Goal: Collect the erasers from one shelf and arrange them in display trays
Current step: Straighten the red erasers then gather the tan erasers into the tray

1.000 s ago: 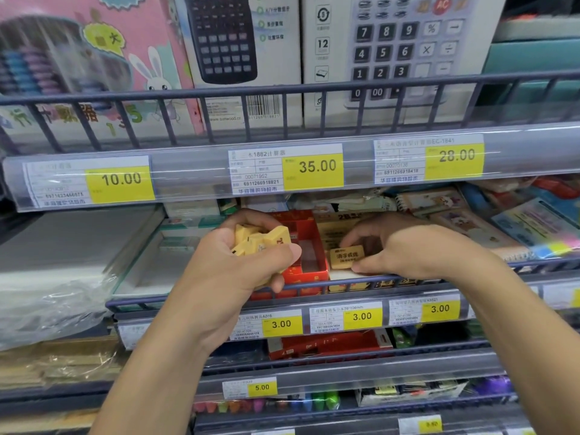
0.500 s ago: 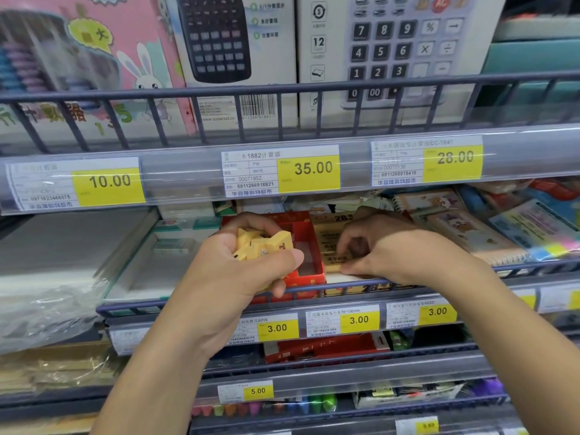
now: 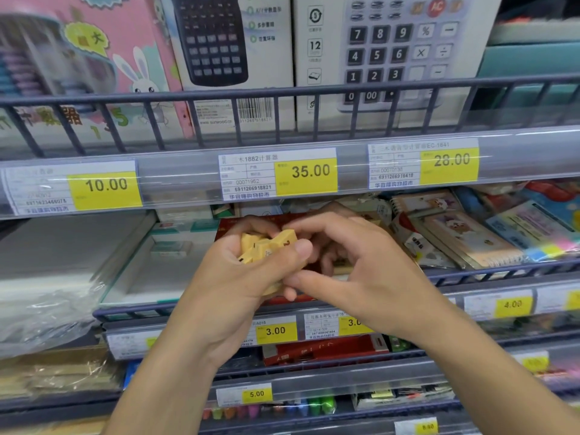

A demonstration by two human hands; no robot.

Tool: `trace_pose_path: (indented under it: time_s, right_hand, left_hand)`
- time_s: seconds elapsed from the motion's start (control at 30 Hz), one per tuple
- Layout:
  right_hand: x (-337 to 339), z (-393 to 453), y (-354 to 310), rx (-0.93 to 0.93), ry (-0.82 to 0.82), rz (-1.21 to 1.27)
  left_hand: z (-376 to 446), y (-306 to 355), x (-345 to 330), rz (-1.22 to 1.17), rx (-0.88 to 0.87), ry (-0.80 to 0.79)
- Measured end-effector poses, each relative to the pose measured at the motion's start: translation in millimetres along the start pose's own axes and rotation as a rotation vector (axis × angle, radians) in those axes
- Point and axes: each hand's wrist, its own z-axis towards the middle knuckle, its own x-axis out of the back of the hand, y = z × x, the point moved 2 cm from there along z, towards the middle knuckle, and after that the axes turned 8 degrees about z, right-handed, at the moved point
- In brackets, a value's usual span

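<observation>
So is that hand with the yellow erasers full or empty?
Full. The left hand grips a bunch of yellow erasers, which poke out above its curled fingers.

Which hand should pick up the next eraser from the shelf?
Probably the right hand. The left hand is already full, its fingers wrapped round a bunch of yellow erasers. The right hand's fingers only reach in to touch that bunch, so it looks freer to go to the red tray.

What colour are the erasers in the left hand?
Pale yellow erasers, gripped in the left hand; seen in the head view.
</observation>
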Motion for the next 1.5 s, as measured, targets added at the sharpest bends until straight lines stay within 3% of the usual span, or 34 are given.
trace_pose_path:
  time_s: [0.23,0.43,0.7,0.93,1.27,1.5]
  right_hand:
    - [1,-5,0,0.023,0.139,-0.079]
    - [27,-3,11,-0.127,0.06,0.002]
    - [86,26,69,-0.477,-0.09,-0.543]
    - [73,38,77,-0.433,-0.278,-0.742]
    - [61,48,82,-0.392,-0.391,-0.829]
    - [60,47,82,-0.373,-0.371,-0.794]
  left_hand:
    - [1,-4,3,0.024,-0.003,-0.019]
    - [2,-7,7,0.027,0.008,-0.004]
    - [5,-4,9,0.004,0.048,-0.022]
    - [5,-1,6,-0.018,0.086,-0.023]
    - [6,0,4,0.002,0.094,0.027]
    - [5,-1,6,0.007,0.086,0.015]
